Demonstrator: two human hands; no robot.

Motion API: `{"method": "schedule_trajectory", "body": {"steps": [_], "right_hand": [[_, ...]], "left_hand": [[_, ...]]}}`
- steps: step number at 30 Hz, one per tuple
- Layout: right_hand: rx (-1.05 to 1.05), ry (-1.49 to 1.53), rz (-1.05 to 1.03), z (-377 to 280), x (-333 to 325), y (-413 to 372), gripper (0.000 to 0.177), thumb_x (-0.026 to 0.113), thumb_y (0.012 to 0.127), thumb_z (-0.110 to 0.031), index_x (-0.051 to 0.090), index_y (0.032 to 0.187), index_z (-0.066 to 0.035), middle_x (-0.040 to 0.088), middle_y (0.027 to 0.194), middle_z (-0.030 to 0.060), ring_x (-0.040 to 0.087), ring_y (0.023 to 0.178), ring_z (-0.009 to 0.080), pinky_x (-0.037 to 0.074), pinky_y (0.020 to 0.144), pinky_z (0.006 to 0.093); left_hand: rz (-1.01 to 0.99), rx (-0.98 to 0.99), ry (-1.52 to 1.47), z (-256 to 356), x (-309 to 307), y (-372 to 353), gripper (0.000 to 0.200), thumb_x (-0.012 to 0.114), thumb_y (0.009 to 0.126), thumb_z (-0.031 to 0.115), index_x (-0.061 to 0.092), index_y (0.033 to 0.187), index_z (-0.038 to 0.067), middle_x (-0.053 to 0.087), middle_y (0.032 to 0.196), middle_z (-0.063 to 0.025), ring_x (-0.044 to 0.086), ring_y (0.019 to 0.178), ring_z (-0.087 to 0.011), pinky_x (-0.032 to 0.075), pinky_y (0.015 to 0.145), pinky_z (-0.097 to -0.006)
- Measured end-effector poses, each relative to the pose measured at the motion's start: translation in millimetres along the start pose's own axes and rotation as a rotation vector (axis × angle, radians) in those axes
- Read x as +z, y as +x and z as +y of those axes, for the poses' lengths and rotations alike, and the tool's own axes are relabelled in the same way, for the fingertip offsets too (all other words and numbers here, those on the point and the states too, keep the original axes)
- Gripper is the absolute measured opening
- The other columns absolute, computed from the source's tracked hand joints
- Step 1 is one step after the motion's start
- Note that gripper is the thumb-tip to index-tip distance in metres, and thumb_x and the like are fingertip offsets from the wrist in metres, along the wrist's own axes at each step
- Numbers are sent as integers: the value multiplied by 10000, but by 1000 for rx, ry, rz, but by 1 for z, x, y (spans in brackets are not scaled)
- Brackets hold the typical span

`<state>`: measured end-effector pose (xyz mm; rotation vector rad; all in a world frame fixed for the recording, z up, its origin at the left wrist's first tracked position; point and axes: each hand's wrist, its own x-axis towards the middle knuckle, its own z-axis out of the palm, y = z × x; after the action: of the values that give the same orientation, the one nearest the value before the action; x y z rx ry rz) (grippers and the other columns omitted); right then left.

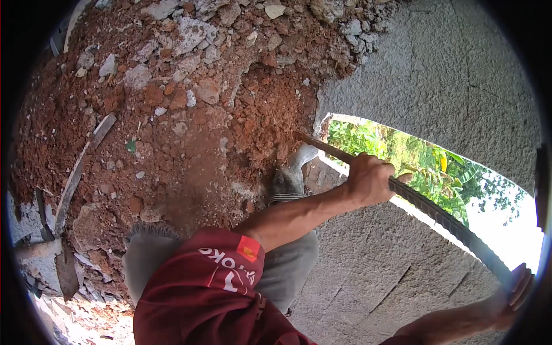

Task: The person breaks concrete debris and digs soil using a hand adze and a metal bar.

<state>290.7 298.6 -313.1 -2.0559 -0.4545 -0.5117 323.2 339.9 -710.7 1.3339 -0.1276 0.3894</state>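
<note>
Fingers of the left hand, closed around a ribbed metal bar; those of the right hand curl at its far end, partly shadowed. The bar crosses a wall opening; its tip meets red soil beside rough masonry, near a foot.

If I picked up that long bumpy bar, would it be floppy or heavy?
Probably stiff: the ribbed bar looks straight between the left hand and right hand. Likely heavy for its size, since it looks like thick metal. Its ridges might make it less slippery to grip.
</note>
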Motion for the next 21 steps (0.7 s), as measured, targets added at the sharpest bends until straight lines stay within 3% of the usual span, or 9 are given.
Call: {"method": "schedule_trajectory", "body": {"steps": [2, 4, 8, 11, 13, 14, 16, 19, 21], "right_hand": [[-73, 56, -1, -49, -17, 16, 416, 377, 951, -398, 474, 683, -95, 468, 576, 31, 457, 523, 162, 398, 620, 337], [-129, 43, 12, -72, -21, 30, 443, 384, 947, -429, 465, 655, -107, 448, 550, 23, 437, 495, 157, 387, 591, 328], [-90, 101, 82, -15, -22, 33, 500, 400, 939, -492, 448, 598, -130, 408, 498, 5, 396, 439, 148, 365, 533, 309], [60, 290, 172, 117, 7, 8, 545, 411, 932, -540, 435, 555, -147, 378, 459, -8, 366, 397, 141, 349, 490, 295], [226, 514, 188, 226, 63, -28, 576, 419, 928, -571, 426, 527, -159, 358, 433, -17, 346, 369, 136, 338, 461, 286], [156, 196, 431, 231, 112, -48, 538, 307, 949, -500, 271, 517, -181, 248, 428, -21, 215, 382, 137, 233, 478, 296], [101, 479, 93, 216, 112, -81, 579, 350, 928, -637, 377, 591, -167, 325, 459, -32, 289, 395, 109, 265, 466, 278], [90, 437, 197, 181, 139, -137, 579, 302, 935, -654, 397, 651, -158, 401, 504, -6, 328, 422, 120, 290, 484, 307], [143, 408, 228, 158, 137, -183, 596, 297, 929, -671, 401, 658, -150, 418, 514, 6, 366, 451, 143, 331, 544, 346]], "left_hand": [[11, 124, -127, 58, 14, 14, 561, 655, 862, 422, 476, 443, 94, 395, 349, -27, 353, 295, -162, 296, 398, -394], [-151, 154, -184, 108, 21, 25, 362, 675, 803, 291, 531, 565, 58, 476, 435, -46, 424, 380, -153, 323, 458, -367], [-17, 223, -159, 120, 45, 38, 209, 643, 735, 173, 522, 605, 64, 508, 484, -70, 502, 457, -190, 391, 487, -412], [-191, 66, -21, -4, 36, 40, 443, 660, 844, 387, 486, 571, 86, 528, 513, -42, 511, 477, -190, 406, 501, -405], [-98, -299, 317, -149, 19, 7, 444, 775, 756, 404, 602, 906, 24, 611, 928, -118, 567, 886, -261, 461, 743, -407], [-203, -276, 414, -183, -17, -10, 594, 807, 714, 420, 566, 1082, 20, 546, 1128, -146, 497, 1077, -297, 419, 893, -443], [-71, -42, 449, -180, -47, -30, 585, 829, 685, 412, 567, 1051, 37, 550, 1119, -134, 508, 1092, -305, 376, 962, -480], [21, 24, 254, -150, -32, -34, 606, 842, 674, 397, 546, 1075, 51, 554, 1126, -122, 516, 1099, -298, 359, 987, -491], [27, 36, 213, -143, -19, -42, 334, 800, 742, 282, 545, 764, 69, 559, 775, -97, 541, 781, -275, 416, 800, -421]]}}
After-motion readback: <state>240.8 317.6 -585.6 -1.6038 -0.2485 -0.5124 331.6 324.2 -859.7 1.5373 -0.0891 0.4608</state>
